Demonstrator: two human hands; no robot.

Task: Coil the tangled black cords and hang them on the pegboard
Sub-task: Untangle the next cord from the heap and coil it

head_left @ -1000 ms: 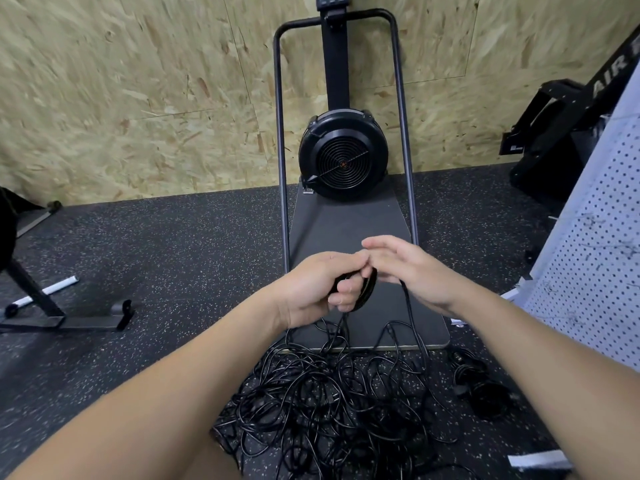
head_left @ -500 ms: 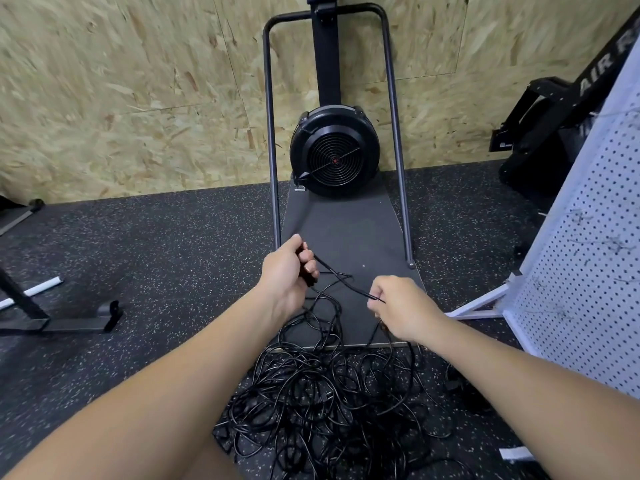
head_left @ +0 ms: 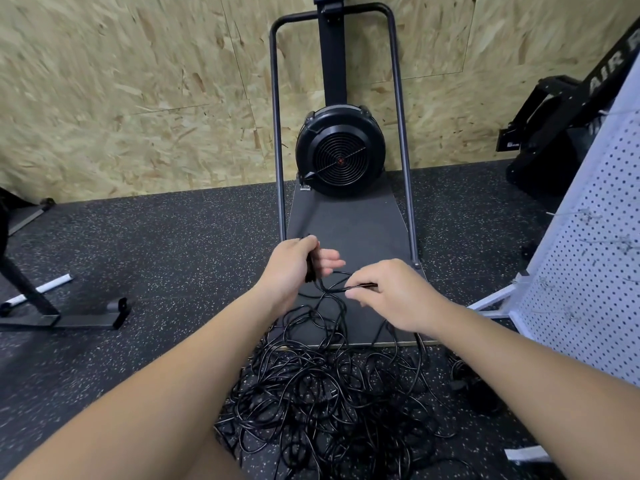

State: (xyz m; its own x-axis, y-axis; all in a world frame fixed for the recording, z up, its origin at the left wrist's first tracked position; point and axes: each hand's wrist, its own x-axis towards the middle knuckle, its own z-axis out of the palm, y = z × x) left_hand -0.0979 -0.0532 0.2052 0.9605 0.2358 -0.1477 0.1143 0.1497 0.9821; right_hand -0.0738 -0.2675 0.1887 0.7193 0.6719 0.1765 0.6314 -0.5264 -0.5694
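A big tangle of black cords (head_left: 322,393) lies on the speckled floor in front of me. My left hand (head_left: 294,268) grips a small bunch of gathered cord loops, its fingers partly spread. My right hand (head_left: 391,292) pinches a strand of the same black cord (head_left: 337,284) just to the right, a short span away from the left hand. That strand runs down into the pile. A white pegboard (head_left: 588,271) with a few metal hooks stands tilted at the right edge.
A black fan machine (head_left: 341,155) with a tall metal frame and a grey platform (head_left: 349,230) stands against the chipboard wall ahead. A smaller dark cord bundle (head_left: 478,389) lies at the pegboard's foot. Black equipment legs (head_left: 59,317) sit at left, another machine at far right.
My hands came apart from a joined grip, the right drawing a strand out sideways. Now the right hand has come back toward the left, and the left fingers have loosened around the loops.
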